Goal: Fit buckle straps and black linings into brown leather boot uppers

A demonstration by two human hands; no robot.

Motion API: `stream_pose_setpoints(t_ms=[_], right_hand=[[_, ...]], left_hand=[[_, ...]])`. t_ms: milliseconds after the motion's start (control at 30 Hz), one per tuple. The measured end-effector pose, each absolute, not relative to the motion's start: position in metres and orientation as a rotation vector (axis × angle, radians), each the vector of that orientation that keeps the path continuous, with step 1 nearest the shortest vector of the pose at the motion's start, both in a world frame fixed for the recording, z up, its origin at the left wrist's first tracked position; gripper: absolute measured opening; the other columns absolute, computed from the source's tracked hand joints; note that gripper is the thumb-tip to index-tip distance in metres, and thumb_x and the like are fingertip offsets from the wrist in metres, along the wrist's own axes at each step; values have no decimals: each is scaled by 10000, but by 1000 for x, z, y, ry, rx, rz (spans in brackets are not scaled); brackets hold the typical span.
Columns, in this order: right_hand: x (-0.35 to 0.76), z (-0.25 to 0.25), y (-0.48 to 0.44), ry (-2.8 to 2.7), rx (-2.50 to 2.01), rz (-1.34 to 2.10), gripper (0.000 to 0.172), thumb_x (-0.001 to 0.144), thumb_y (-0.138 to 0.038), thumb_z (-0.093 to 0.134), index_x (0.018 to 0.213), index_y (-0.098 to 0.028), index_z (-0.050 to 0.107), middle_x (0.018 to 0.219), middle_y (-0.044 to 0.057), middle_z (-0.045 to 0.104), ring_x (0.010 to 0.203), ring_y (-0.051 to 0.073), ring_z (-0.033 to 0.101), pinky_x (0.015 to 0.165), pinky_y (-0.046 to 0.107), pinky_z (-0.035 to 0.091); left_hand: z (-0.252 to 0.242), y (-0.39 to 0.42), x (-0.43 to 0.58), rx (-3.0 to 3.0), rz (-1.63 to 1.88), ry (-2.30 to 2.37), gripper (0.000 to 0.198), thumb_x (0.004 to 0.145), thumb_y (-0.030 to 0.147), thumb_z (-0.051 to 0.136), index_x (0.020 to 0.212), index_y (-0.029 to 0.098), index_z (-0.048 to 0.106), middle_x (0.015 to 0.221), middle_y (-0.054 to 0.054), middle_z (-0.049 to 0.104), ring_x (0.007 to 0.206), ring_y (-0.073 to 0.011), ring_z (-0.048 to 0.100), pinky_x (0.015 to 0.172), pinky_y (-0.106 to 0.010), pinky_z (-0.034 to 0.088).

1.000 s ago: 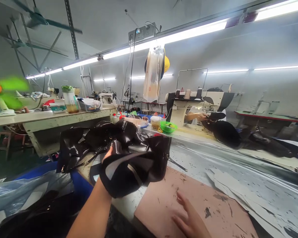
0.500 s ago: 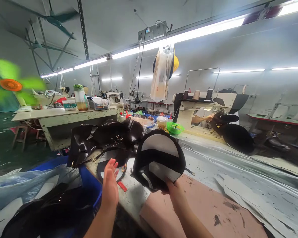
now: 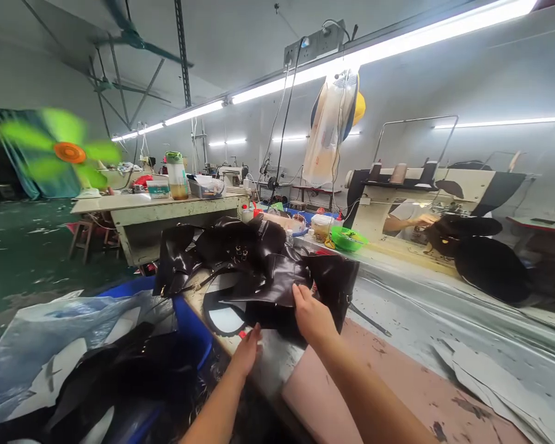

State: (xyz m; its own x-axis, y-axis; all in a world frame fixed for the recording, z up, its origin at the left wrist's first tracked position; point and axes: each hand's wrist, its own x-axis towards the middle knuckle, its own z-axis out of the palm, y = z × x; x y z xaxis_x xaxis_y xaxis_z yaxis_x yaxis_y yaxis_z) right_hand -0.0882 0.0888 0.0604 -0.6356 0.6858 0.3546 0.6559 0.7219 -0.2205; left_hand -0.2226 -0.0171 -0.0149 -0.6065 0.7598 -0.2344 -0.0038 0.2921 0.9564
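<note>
A dark, glossy leather bag (image 3: pixel 284 285), not fully sewn as far as I can see, lies tilted over the near end of the bench. My right hand (image 3: pixel 312 314) grips its near edge, thumb on top and the other fingers hidden. Just below the bag's lower edge is my left hand (image 3: pixel 248 353), its visible fingers stretched out; whether they touch the leather is unclear. Beneath the bag's left side, a round black-rimmed piece (image 3: pixel 226 320) with a pale panel is partly covered. More glossy dark bags (image 3: pixel 226 242) are heaped right behind.
A blue bin (image 3: pixel 192 330) with plastic and dark pieces stands at left. A pinkish board (image 3: pixel 351 376) and pale sheets (image 3: pixel 485 376) lie at right. Beyond are a green bowl (image 3: pixel 346 238) and a sewing machine (image 3: pixel 420 191), where a co-worker's hand (image 3: pixel 428 219) shows.
The black bag, held up with its grey-panelled inside showing, is now lowered onto the heap, glossy side visible. My left hand has moved right, towards its lower edge. The view has swung left.
</note>
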Motion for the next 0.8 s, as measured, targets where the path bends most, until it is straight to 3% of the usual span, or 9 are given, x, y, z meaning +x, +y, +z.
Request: stream_pose_setpoints(t_ms=[67,133,267,367,433,533,633,733,800], right_hand=[[-97,55,88,-2578,-972,124,542,749,-60,483,1285,-117,435,1300,127,473,1065,220,561,835,267,479],[-98,46,89,-2579,-955,201,569,726,-92,552,1282,-109,436,1311,116,463,1147,212,497,941,261,412],[-86,26,94,-2499,-1048,359,543,736,-126,548,1269,-103,444,1300,138,462,1186,240,453,989,330,370],[-72,6,93,-2396,-1081,418,486,772,-184,495,1253,-132,450,1252,132,492,1159,248,475,945,358,404],[-62,-9,88,-2362,-1110,485,421,792,-192,430,1207,-150,483,1180,114,533,1086,232,530,883,337,441],[-49,-32,79,-2407,-1153,608,339,796,-204,365,1077,-168,552,1064,98,574,900,204,614,754,302,483],[-40,-47,74,-2403,-1106,656,310,815,-257,310,946,-182,581,1020,89,575,828,191,625,706,295,483],[-39,-53,75,-2359,-1081,682,314,826,-276,279,879,-196,578,966,74,577,823,184,621,708,287,471],[-41,-54,78,-2337,-1083,689,305,825,-266,275,846,-202,573,932,65,575,789,177,620,701,288,466]], left_hand=[[-18,-18,-227,732,1330,1875,447,659,572,530,632,137,626,642,-102,644,670,-285,605,660,-391,429],[-16,-21,-227,826,1338,1874,328,609,485,620,522,169,611,556,-58,615,635,-261,585,663,-363,413],[1,-32,-224,925,1448,1868,106,537,309,701,586,222,664,627,-24,652,680,-228,576,653,-301,405],[16,-38,-232,879,1597,1871,128,527,301,706,526,201,628,530,-16,606,539,-191,541,550,-273,402],[28,-38,-250,744,1810,1929,181,611,359,635,561,192,591,534,-6,571,509,-158,515,527,-253,400],[48,-30,-297,379,2154,2036,197,764,360,418,783,203,535,733,-12,581,643,-141,558,588,-230,431],[63,-13,-348,18,2218,2130,272,774,268,351,1007,180,462,1024,-103,564,881,-197,586,692,-305,469],[65,0,-384,-239,2135,2328,480,695,241,486,1153,143,381,1285,-219,384,1176,-315,413,889,-472,374],[60,1,-397,-243,2069,2472,620,607,210,592,1188,172,379,1401,-211,234,1293,-347,224,977,-528,250]])
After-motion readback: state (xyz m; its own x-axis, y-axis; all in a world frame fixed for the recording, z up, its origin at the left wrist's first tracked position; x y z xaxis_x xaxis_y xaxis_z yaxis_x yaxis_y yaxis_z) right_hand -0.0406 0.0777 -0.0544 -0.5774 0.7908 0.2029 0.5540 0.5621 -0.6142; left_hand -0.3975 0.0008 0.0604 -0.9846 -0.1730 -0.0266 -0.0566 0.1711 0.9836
